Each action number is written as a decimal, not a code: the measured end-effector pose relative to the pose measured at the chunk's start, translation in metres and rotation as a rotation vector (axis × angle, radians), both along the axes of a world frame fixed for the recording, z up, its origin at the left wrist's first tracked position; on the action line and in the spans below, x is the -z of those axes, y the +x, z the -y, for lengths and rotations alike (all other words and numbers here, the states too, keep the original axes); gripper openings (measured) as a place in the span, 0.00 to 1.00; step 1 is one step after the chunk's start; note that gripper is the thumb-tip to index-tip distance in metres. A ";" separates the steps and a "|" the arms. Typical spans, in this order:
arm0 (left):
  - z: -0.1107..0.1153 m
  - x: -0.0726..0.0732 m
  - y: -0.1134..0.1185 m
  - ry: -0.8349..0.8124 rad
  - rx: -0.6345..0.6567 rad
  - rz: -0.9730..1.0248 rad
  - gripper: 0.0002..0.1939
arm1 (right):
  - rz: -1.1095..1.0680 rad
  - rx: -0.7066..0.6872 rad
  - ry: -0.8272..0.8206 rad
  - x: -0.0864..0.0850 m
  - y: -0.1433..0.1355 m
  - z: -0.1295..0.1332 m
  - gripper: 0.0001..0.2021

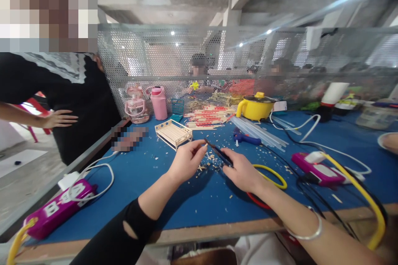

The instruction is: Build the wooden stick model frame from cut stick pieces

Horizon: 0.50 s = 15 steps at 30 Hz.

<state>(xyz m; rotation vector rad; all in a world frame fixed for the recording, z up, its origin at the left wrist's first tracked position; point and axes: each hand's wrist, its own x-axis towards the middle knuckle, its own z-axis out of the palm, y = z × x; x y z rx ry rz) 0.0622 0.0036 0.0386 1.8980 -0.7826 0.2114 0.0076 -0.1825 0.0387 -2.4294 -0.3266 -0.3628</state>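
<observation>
My left hand (189, 158) is closed in a pinch on a small piece of wooden stick (206, 145), mostly hidden by the fingers. Wrapped round dark-handled cutters (223, 156) is my right hand (241, 170); their tips reach the stick at my left fingertips. Whether the tool is pliers or scissors I cannot tell. Just beyond my left hand stands a miniature bed (174, 133) made of pale wooden sticks. Small wood offcuts (203, 167) lie scattered beneath both hands.
Behind are bundled wooden sticks (209, 115), a yellow pot (258, 107) and pink bottles (159, 103). A blue glue gun (247, 137) and clear glue sticks (261, 132) lie right. Purple power strips (60, 207) trail cables. A person (83, 103) stands left.
</observation>
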 end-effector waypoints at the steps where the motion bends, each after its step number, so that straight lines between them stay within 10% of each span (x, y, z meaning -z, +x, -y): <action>1: 0.001 0.001 0.000 -0.010 -0.002 -0.012 0.17 | -0.003 0.008 0.002 0.000 0.000 -0.001 0.15; 15: 0.003 0.006 0.001 0.071 -0.038 0.057 0.19 | 0.016 0.059 0.019 0.015 0.000 -0.005 0.15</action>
